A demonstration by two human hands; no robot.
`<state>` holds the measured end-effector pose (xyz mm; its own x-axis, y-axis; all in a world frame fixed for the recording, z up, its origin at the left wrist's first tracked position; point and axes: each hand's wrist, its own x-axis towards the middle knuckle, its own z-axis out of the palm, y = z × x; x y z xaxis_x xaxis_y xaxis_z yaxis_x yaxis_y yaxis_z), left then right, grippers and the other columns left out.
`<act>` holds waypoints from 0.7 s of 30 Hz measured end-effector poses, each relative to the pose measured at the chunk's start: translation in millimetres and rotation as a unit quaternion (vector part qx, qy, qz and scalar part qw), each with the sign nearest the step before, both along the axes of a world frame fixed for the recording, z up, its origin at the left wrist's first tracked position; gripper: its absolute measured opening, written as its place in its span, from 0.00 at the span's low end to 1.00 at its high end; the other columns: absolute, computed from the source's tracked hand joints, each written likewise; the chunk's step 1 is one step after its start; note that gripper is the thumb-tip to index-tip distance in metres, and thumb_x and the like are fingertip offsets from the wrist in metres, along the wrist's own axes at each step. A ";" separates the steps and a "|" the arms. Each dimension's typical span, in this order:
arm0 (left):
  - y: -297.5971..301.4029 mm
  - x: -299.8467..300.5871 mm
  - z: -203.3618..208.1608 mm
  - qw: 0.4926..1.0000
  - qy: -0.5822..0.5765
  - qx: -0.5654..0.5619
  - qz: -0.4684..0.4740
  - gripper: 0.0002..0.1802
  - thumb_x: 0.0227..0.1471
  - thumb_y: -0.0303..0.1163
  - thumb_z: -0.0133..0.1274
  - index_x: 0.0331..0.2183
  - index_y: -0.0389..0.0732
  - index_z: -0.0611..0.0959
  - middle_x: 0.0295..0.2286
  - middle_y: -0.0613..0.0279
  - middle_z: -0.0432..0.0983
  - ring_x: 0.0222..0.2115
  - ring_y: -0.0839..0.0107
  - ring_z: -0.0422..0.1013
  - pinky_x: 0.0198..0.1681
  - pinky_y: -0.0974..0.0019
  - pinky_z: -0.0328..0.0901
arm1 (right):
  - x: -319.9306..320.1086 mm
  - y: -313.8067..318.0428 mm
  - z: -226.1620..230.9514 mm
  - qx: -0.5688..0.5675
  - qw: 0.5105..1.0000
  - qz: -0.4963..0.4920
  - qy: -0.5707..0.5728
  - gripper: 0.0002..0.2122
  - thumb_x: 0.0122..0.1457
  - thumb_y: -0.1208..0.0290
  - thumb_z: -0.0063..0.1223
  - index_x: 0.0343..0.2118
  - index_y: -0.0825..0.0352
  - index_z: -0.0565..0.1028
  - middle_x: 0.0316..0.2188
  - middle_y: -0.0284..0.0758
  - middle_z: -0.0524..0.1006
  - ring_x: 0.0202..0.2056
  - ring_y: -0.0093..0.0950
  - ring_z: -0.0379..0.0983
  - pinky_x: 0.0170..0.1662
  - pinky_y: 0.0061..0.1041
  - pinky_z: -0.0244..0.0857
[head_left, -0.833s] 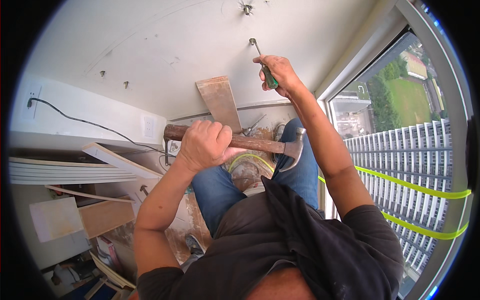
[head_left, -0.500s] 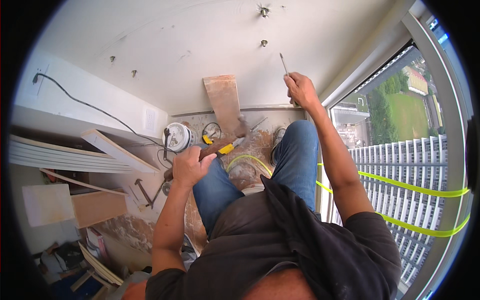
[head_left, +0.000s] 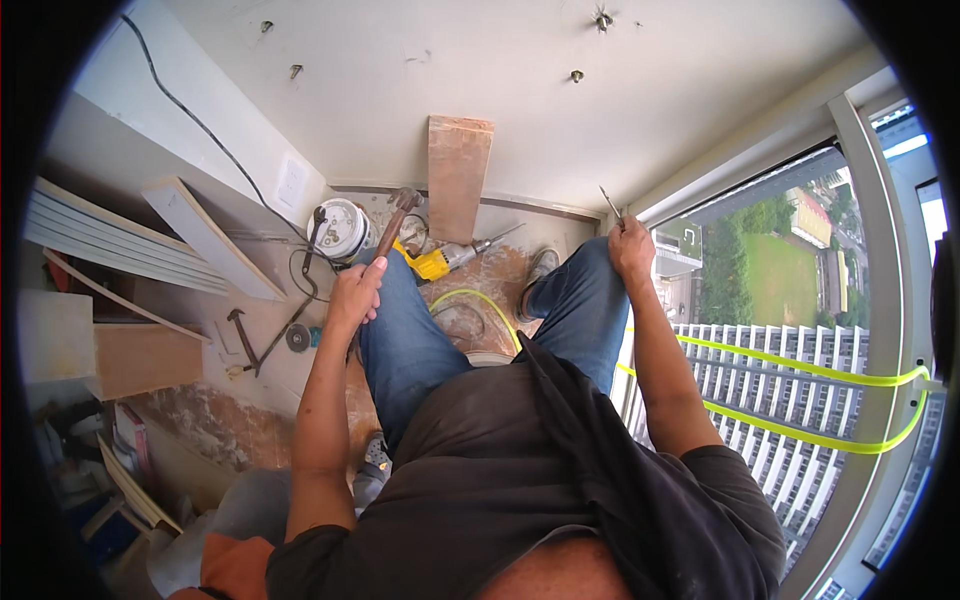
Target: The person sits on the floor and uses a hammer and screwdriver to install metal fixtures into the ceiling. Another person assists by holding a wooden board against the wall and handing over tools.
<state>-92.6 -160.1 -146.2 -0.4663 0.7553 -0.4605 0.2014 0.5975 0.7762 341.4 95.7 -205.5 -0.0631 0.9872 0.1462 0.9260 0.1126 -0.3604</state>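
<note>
My left hand (head_left: 357, 300) is wrapped round the wooden handle of a hammer (head_left: 391, 230), held above my left knee with its rusty head tilted up and away. Closed beside my right knee, my right hand (head_left: 631, 250) grips a screwdriver (head_left: 609, 204); its thin metal shaft points toward the wall, and the fingers hide its handle. Metal bolts stick out of the white wall ahead, among them an upper bolt (head_left: 602, 20) and a lower bolt (head_left: 577, 76). Neither tool touches the wall.
A wooden board (head_left: 460, 175) leans on the wall. Below it lies a yellow power drill (head_left: 435, 264) with a long bit, near a white bucket (head_left: 343, 228). Another hammer (head_left: 243, 340) and panels (head_left: 215, 240) are at left. A window (head_left: 770, 250) with yellow-green straps (head_left: 790, 371) stands right.
My right hand has come down from near the wall bolts to beside my right knee. The hammer has swung from pointing right to pointing up and away. The view has shifted.
</note>
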 end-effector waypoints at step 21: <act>-8.3 -1.9 -9.3 0.990 0.138 0.011 -0.021 0.37 0.64 0.63 0.48 0.23 0.36 0.79 0.14 0.56 0.75 0.15 0.62 0.76 0.26 0.58 0.71 | -3.6 -1.4 5.9 0.012 0.999 0.028 -0.029 0.12 0.61 0.64 0.48 0.35 0.67 0.78 0.37 0.50 0.82 0.41 0.53 0.78 0.47 0.50 0.70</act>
